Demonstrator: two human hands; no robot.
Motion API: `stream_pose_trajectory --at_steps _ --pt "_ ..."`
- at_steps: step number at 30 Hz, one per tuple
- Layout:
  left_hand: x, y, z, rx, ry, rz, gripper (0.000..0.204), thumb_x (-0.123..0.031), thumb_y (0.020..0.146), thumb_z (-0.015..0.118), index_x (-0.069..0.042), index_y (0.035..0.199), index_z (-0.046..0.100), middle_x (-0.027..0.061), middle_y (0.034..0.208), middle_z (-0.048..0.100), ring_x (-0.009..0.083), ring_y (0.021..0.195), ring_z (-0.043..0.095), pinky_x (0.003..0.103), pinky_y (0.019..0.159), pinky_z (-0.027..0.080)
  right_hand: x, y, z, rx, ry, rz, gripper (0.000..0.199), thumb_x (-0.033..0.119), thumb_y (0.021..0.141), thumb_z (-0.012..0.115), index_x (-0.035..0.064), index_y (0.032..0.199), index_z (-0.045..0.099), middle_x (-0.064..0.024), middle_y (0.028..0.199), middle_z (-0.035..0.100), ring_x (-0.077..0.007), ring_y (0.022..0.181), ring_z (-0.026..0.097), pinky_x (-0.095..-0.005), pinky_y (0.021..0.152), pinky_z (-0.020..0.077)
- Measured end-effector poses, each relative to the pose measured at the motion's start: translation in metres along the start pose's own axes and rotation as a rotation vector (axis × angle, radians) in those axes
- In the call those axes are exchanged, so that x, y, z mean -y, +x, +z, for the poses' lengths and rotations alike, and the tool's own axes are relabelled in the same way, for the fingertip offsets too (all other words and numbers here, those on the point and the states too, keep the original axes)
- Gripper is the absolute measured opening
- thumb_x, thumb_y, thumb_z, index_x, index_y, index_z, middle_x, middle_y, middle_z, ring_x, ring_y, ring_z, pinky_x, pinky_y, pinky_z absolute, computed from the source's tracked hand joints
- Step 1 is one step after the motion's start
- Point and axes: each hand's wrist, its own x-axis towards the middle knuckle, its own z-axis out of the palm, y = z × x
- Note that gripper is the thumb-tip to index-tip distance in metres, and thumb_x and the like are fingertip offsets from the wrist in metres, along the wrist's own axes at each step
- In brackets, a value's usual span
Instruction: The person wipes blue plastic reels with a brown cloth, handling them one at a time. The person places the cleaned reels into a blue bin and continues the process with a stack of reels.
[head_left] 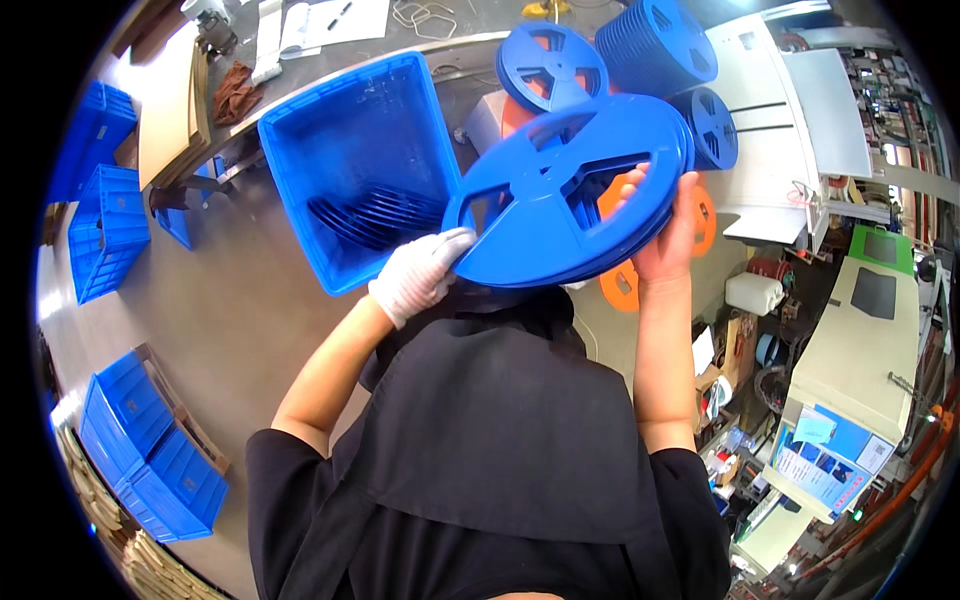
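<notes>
Two hands: both grasp one stack of large blue reels (565, 195), held tilted at the centre of the frame, above the person's black-clad chest.
Left hand (420, 275): in a white knit glove, fingers clenched on the lower left rim of the stack.
Right hand (665, 225): bare, gripping the stack's right rim, with fingertips showing through a spoke opening.
Reel stack: several flat blue spoked discs pressed together; exact count cannot be told.
Other blue reels: one single reel (550, 65) at upper centre, a thick stack (655, 40) to its right, and another reel (712, 125) just right of the held stack.
Orange reels: parts of at least two (620, 285) show behind and below the held stack.
Open crate (350, 150): one blue plastic bin at upper centre-left, with a few blue reels lying inside (375, 215).
More blue crates: two at the left edge (105, 230), another group at lower left (150, 460).
Packages and labels: a white plastic jug (753, 293) at mid right; a green panel (882, 248) on a cream machine; blue-and-white sheets (825, 455) at lower right.
Surface and room: grey concrete floor (210, 320), a metal-edged workbench (420, 45) along the top, cream machines crowding the right side.
</notes>
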Motion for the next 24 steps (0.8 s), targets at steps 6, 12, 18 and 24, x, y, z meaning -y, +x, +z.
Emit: stream_pose_trajectory --at_steps 6,12,18,24 --pt "-0.007 -0.026 -0.022 -0.402 -1.463 -0.69 0.034 -0.026 0.092 0.063 -0.003 0.115 0.056 0.0118 0.108 0.063 0.0213 0.103 0.059 0.035 0.093 0.047 -0.002 0.003 -0.027 -0.174 -0.367 -0.075 0.041 0.04 0.097 0.051 0.0011 0.11 0.053 -0.0115 0.083 0.065 -0.0171 0.061 0.06 -0.0298 0.056 0.0499" --pt "0.027 -0.052 -0.016 -0.525 -1.784 -0.734 0.035 -0.026 0.088 0.068 -0.004 0.112 0.056 0.0111 0.106 0.062 0.0234 0.099 0.062 0.037 0.087 0.052 -0.015 -0.016 -0.055 -0.357 -0.477 -0.022 0.04 0.041 0.096 0.053 0.0031 0.11 0.053 -0.0103 0.081 0.065 -0.0151 0.059 0.06 -0.0275 0.053 0.0486" --pt "0.049 -0.047 -0.016 -0.53 -1.925 -0.755 0.027 -0.023 0.09 0.066 -0.008 0.11 0.057 0.0081 0.105 0.064 0.0242 0.093 0.066 0.041 0.08 0.057 -0.036 -0.022 -0.073 -0.484 -0.417 0.091 0.048 0.048 0.096 0.048 0.0034 0.112 0.054 -0.0095 0.084 0.064 -0.0183 0.071 0.064 -0.03 0.062 0.053" --pt "0.083 -0.043 -0.015 -0.459 -2.042 -0.777 0.026 -0.023 0.09 0.065 -0.008 0.11 0.057 0.0081 0.106 0.064 0.0231 0.095 0.065 0.04 0.081 0.057 -0.046 -0.014 -0.067 -0.537 -0.508 0.151 0.046 0.046 0.097 0.046 0.0035 0.112 0.057 -0.0089 0.086 0.064 -0.0191 0.072 0.063 -0.0306 0.064 0.0534"
